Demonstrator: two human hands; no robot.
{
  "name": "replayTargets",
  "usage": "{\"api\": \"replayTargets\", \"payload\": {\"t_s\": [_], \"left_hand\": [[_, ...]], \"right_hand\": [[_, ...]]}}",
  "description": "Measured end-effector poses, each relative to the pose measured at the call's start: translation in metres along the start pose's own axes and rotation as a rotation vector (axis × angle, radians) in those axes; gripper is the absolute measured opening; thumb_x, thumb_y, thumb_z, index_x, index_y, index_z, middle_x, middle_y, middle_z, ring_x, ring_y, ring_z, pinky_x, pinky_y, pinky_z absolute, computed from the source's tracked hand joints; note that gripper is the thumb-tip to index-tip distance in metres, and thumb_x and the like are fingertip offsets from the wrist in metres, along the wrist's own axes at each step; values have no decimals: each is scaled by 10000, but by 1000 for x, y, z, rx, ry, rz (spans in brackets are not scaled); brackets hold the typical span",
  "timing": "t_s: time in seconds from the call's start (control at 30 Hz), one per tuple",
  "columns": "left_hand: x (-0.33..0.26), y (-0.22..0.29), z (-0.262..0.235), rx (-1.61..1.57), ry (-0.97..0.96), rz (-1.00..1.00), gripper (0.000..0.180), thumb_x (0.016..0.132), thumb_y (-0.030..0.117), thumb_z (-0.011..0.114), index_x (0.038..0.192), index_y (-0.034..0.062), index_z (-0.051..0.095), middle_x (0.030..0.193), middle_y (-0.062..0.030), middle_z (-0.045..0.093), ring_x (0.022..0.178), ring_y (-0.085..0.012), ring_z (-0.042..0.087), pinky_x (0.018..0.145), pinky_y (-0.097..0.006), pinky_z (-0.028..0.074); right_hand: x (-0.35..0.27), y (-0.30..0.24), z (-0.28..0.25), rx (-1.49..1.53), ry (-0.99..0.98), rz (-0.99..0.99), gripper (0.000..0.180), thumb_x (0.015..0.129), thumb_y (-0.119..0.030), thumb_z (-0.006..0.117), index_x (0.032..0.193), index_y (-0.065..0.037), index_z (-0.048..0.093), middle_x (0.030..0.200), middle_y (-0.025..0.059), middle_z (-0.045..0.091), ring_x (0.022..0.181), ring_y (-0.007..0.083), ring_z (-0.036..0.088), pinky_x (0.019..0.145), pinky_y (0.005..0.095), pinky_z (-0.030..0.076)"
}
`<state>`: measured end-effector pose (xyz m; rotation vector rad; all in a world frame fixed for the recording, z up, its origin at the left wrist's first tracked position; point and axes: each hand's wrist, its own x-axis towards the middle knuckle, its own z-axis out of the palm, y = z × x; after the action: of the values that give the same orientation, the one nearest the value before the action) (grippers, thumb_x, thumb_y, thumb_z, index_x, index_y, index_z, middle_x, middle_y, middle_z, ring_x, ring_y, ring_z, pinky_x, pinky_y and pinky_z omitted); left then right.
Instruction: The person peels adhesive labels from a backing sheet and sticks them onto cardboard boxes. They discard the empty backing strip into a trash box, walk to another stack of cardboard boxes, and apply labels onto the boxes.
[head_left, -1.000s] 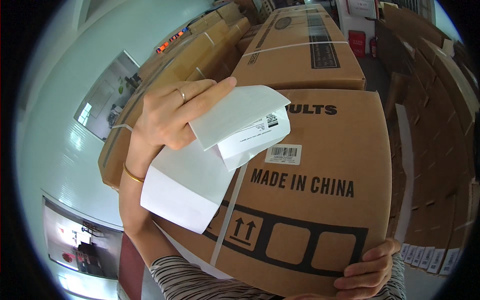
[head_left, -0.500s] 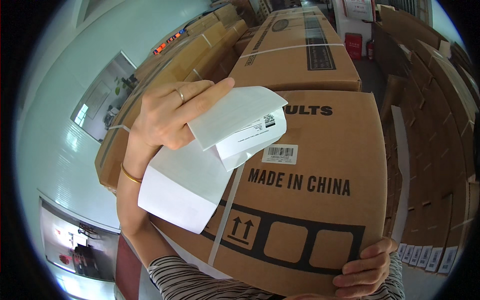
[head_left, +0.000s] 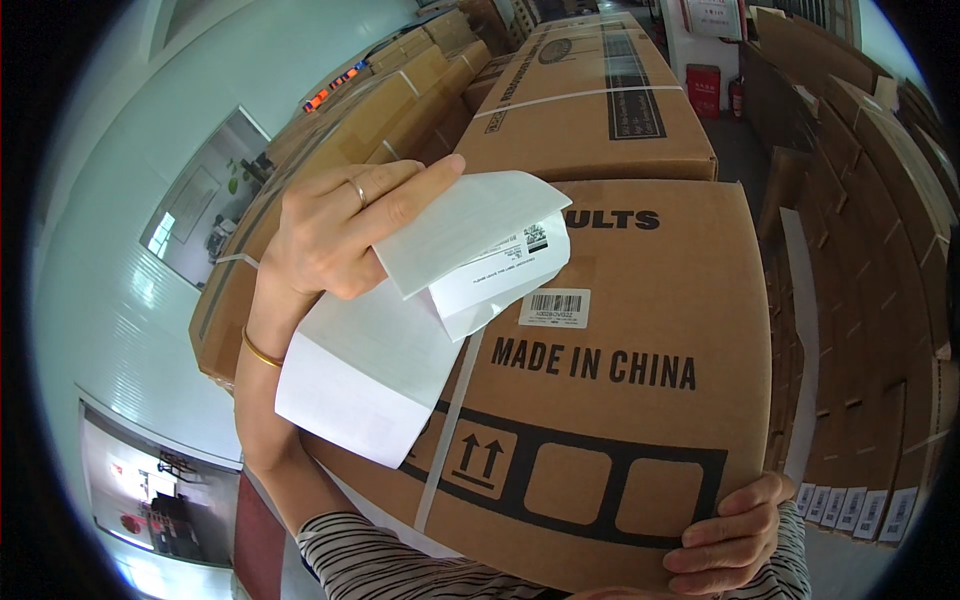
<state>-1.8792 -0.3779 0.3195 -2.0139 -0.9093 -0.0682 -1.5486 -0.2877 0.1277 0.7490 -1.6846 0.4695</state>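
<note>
My left hand [head_left: 340,225], with a ring and a bracelet, is closed on a folded strip of white labels [head_left: 470,230]. One long fold hangs below the hand, and the printed side shows at a curled end. The strip is in front of a large brown cardboard box [head_left: 640,420] with black print and a light strap. A small white barcode sticker [head_left: 554,308] is stuck on the box face. Around the box's lower right edge curl the fingers of my right hand [head_left: 730,535]; its thumb is hidden.
More strapped cartons [head_left: 590,130] extend away behind this box, with a yellowish row [head_left: 400,110] to the left. Flat cardboard stacks [head_left: 870,280] line the right side. Farther back are a red box [head_left: 703,90] and a fire extinguisher [head_left: 737,98].
The view has shifted very slightly, so the box appears a little farther left. Both hands keep their holds, and the label strip looks almost the same.
</note>
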Motion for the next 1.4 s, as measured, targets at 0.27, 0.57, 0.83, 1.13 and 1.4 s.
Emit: {"api": "replayTargets", "payload": {"t_s": [0.27,0.57,0.83,1.13,1.4], "left_hand": [[-3,-3,2,-1,-16,53,401,667,175,715,997,-47,666,893,-156,693,680,-218,678,516,-262,521],[-5,-3,3,-4,-16,42,388,682,198,708,977,-50,670,896,-164,694,667,-225,677,502,-265,517],[-5,-3,3,11,-10,52,391,652,169,726,971,-51,670,913,-162,693,672,-222,676,505,-262,520],[1,-3,2,19,-2,48,383,640,146,719,968,-46,667,915,-152,693,683,-220,677,513,-263,520],[-33,13,-71,157,-5,-300,344,697,39,658,1038,2,688,922,-111,703,712,-202,665,641,-263,516]], "right_hand": [[2,0,-1,10,11,16,208,918,-203,503,1043,-115,643,986,35,681,906,184,609,869,375,384],[1,3,-1,7,-3,-25,207,921,-188,491,1037,-115,646,987,36,683,907,181,609,858,366,387],[2,4,0,4,13,-19,225,933,-206,467,1032,-114,646,989,35,684,887,176,608,793,345,389],[4,2,-3,10,-6,-11,215,921,-229,507,1039,-118,647,988,37,685,891,179,607,793,347,389],[-6,-12,-1,6,7,130,168,947,-219,517,1032,-198,662,1008,-61,676,961,89,580,877,270,351]]}}
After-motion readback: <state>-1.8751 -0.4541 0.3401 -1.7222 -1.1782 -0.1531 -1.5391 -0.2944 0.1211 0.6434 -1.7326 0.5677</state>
